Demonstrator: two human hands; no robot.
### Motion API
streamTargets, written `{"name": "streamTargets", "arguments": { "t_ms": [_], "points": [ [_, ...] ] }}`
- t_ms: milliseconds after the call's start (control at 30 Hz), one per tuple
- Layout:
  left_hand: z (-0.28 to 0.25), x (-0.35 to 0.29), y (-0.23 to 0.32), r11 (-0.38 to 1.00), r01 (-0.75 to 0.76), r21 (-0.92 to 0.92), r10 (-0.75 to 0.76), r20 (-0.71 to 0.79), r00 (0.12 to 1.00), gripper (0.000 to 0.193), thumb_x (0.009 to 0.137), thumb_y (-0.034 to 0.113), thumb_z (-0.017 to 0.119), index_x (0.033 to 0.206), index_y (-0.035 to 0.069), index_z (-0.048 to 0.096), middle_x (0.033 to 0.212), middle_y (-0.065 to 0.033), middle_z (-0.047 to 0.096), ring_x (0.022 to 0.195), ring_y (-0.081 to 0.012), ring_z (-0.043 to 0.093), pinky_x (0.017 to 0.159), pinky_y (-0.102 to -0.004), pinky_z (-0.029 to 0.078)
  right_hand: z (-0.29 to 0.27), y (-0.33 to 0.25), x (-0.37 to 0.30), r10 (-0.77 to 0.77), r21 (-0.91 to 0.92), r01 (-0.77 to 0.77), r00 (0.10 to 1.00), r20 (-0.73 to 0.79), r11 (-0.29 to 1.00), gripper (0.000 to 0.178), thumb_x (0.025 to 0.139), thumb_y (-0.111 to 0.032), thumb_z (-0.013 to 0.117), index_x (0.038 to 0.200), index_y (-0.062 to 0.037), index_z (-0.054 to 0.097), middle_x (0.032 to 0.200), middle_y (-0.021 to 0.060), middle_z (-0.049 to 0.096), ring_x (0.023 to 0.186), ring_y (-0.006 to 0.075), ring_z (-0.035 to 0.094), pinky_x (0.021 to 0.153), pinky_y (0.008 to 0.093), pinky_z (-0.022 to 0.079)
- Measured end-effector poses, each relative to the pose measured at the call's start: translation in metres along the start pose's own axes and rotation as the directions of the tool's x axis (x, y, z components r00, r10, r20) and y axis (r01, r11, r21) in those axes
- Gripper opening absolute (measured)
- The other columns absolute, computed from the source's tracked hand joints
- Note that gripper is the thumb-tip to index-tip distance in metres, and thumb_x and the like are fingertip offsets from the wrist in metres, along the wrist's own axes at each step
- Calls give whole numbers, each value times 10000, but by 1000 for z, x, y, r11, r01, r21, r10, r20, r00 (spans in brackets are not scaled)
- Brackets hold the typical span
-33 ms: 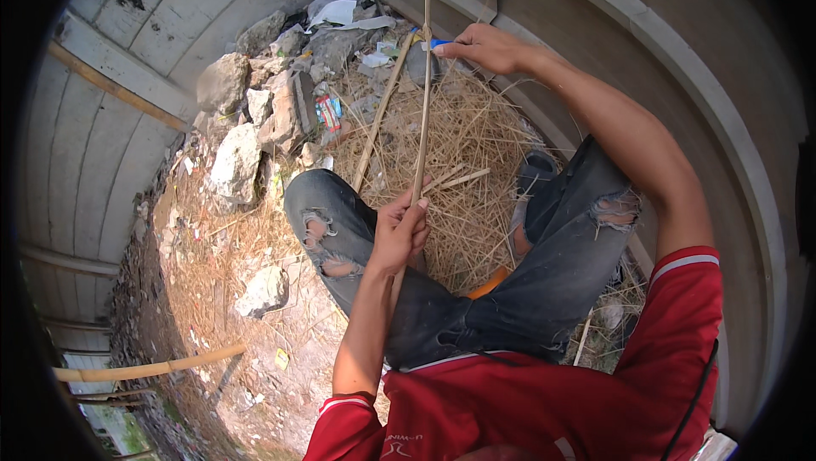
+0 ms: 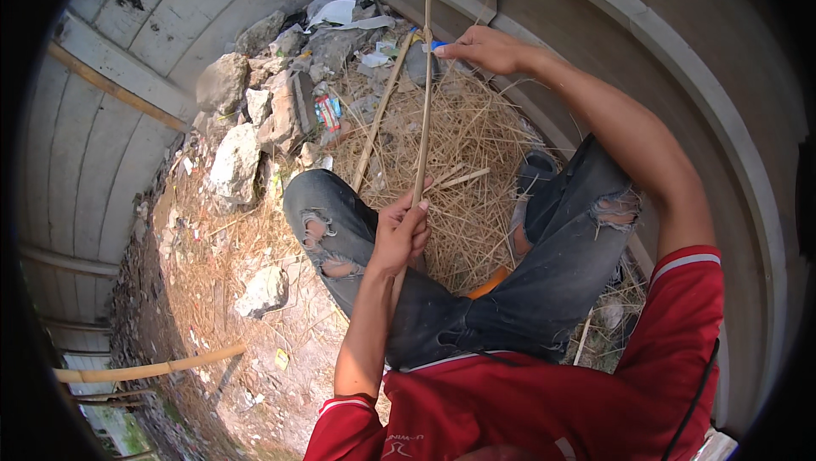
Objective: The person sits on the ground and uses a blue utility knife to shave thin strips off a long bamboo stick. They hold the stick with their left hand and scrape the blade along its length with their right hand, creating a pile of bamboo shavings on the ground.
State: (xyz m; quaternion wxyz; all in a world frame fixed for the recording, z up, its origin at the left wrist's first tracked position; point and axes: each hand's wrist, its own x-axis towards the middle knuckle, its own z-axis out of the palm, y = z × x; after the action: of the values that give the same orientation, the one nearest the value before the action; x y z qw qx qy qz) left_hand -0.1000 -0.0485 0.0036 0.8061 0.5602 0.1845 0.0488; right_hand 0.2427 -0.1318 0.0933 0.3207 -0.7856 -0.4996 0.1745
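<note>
My left hand [image 2: 401, 233] is closed round a long, thin bamboo strip [image 2: 422, 121], which runs from between my thighs up and away from me. Out at arm's length, my right hand [image 2: 483, 49] is closed on a small tool with a blue handle [image 2: 438, 45]. The tool meets the strip near its far end, just below a knot; its working part is too small to make out. Behind the held strip, another bamboo strip [image 2: 382, 113] leans past my left knee. Shavings [image 2: 476, 121] cover the ground between my legs.
Broken rocks [image 2: 235, 164] and litter lie at the far left, with a loose stone [image 2: 263, 291] nearer. A bamboo pole [image 2: 153, 367] juts in at the lower left. A metal wall [image 2: 722, 121] curves close along my right side. Something orange [image 2: 488, 282] lies between my legs.
</note>
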Motion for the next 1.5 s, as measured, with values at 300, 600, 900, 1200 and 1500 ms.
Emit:
{"name": "streamTargets", "arguments": {
  "t_ms": [300, 600, 900, 1200, 1500],
  "points": [
    [-3, 2, -6, 997, 66, 40, -67, 15, 998, 454, 1055, 158, 541, 1494, 60, 475, 599, 76, 326, 446, -38, 306, 408, -228, 253, -7, 25, -3, 236, 308, -380, 879, 414, 872, 671, 961, -626, 581, 543, -143, 376, 520, -48, 277, 446, 107, 287, 455, 299, 246],
    [-11, 19, -42, 878, -100, 469, 182, -132, 974, 431, 1029, 167, 586, 1441, 41, 553, 645, 93, 423, 563, -10, 362, 502, -218, 292, 37, 16, -13, -236, -651, 151, 971, -45, 744, 393, 1003, -398, 534, 1052, -9, 547, 761, 160, 687, 741, 395, 689, 646, 531, 525],
    [-15, 8, -31, 827, -63, 558, 183, -161, 970, 429, 1006, 168, 610, 1407, 21, 574, 641, 81, 440, 587, -20, 376, 518, -237, 310, 65, 25, 1, -531, -842, 194, 838, -124, 503, 213, 950, -218, 549, 1025, -19, 541, 715, 177, 662, 690, 385, 682, 609, 514, 532],
    [-25, -3, -55, 755, -66, 652, 190, -121, 974, 385, 1016, 147, 587, 1388, 48, 609, 697, 106, 416, 614, -12, 356, 537, -218, 283, 43, 16, -13, -127, -725, 306, 948, 292, 616, 302, 974, -339, 532, 1000, -67, 661, 915, 159, 715, 881, 390, 703, 773, 518, 562],
    [-22, -3, -52, 740, -18, 672, 111, -97, 989, 359, 1016, 144, 588, 1361, 51, 631, 713, 103, 415, 631, -18, 360, 554, -219, 294, 35, 24, -17, -23, -675, 283, 930, 367, 682, 363, 1002, -365, 493, 1008, -68, 701, 976, 166, 712, 965, 385, 685, 838, 518, 555]
  ]
}}
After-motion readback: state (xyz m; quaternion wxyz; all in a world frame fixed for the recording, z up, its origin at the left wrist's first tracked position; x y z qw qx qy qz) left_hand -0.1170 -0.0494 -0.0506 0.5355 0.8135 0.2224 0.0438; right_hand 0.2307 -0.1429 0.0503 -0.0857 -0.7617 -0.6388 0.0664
